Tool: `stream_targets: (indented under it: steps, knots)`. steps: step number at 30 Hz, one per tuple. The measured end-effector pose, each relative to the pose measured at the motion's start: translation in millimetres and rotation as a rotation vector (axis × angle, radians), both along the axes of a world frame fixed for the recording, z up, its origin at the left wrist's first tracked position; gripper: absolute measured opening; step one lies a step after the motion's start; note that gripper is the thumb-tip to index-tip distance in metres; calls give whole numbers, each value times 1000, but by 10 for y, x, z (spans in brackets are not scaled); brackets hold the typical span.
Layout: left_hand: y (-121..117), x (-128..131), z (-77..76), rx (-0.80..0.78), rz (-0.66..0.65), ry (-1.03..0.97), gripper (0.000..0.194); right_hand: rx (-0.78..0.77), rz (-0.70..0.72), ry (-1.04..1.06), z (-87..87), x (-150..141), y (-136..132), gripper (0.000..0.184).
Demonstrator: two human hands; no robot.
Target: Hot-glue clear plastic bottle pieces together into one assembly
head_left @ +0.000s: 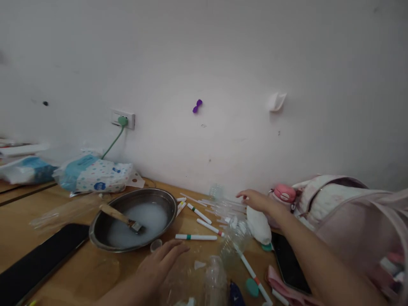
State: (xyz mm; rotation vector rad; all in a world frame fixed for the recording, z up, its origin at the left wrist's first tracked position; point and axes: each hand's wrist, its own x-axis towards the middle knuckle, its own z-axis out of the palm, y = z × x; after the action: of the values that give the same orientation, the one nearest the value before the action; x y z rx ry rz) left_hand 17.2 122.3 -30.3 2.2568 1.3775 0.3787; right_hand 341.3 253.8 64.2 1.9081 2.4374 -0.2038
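Note:
My left hand (161, 261) lies low over the table with its fingers stretched out, holding nothing. Close by its fingertips are a green-banded white marker (196, 237) and a small clear cap (156, 245). To its left stands a metal basin (95, 231) of cloudy whitish liquid, a wooden-handled brush (114, 213) leaning inside. My right hand (255, 200) reaches over clear straws (208, 203) at the back, its fingers extended and apart. Beneath its wrist is a white, soft-looking piece (259, 225). A clear ribbed plastic bottle piece (236, 240) lies between my hands.
A pink floral backpack (344, 221) fills the right side, beside a dark phone (290, 261). On the left are a long black object (41, 259) and a wipes package (95, 172). More markers (208, 226) and another clear bottle (216, 278) lie around. The wall (204, 51) closes the back.

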Motion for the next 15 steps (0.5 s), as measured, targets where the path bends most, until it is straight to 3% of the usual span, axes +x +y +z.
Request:
stream_targets:
  steps: [3, 7, 11, 15]
  knots:
    - [-35, -45, 166, 77, 18, -67, 74, -8, 71, 36, -363, -33, 174, 32]
    - [-143, -99, 326, 137, 55, -199, 65, -3, 95, 86, -625, -31, 252, 13]
    - [-153, -81, 319, 108, 36, -310, 56, 45, 59, 182, -668, -20, 227, 6]
    - [-105, -19, 268, 60, 58, -437, 40, 177, -23, 357, -545, -17, 114, 7]
